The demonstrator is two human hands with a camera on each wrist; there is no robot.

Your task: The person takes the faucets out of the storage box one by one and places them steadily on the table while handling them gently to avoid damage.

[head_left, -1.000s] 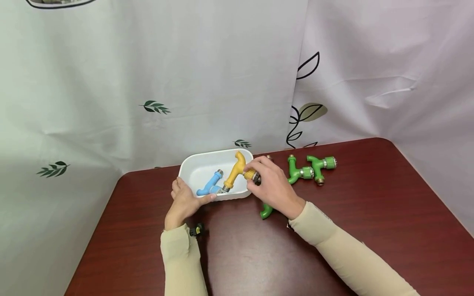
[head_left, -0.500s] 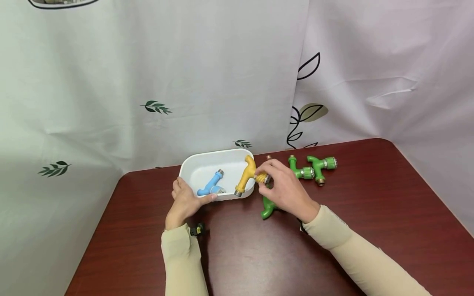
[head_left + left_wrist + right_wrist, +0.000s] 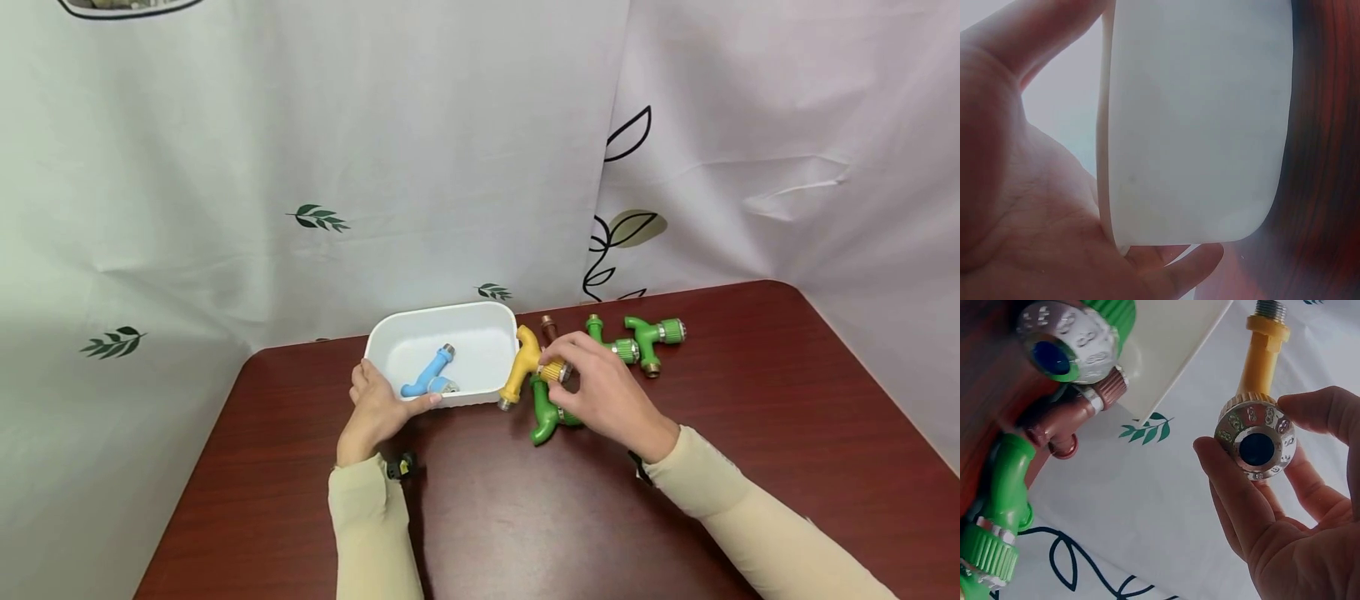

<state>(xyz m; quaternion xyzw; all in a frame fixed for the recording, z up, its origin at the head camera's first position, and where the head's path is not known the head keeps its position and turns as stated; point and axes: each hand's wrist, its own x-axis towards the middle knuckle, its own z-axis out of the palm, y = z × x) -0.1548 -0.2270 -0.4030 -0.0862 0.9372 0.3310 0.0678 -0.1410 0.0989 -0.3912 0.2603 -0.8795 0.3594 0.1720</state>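
Observation:
My left hand (image 3: 372,412) grips the near left corner of a white plastic tub (image 3: 480,354), thumb along the front rim, fingers round the end wall. Inside the tub lies a light blue tap (image 3: 431,372). My right hand (image 3: 603,390) pinches a yellow tap (image 3: 524,364) by its ribbed knob, holding it just off the tub's right end. In the right wrist view, thumb and fingers sit around the silver-faced knob (image 3: 1256,449) with its blue centre. Below the yellow tap is a green tap (image 3: 545,412), partly hidden by the right hand.
A brown tap (image 3: 549,326) lies behind the right hand, mostly covered in the head view. Further right are two more green taps (image 3: 596,330), the rightmost green tap (image 3: 647,337) close beside the other. A patterned white cloth (image 3: 420,167) hangs behind the dark red table (image 3: 487,517).
My right hand has carried the yellow tap rightward, from above the tub to beyond its right end. More of the brown tap now shows. The left hand, tub and blue tap stay put.

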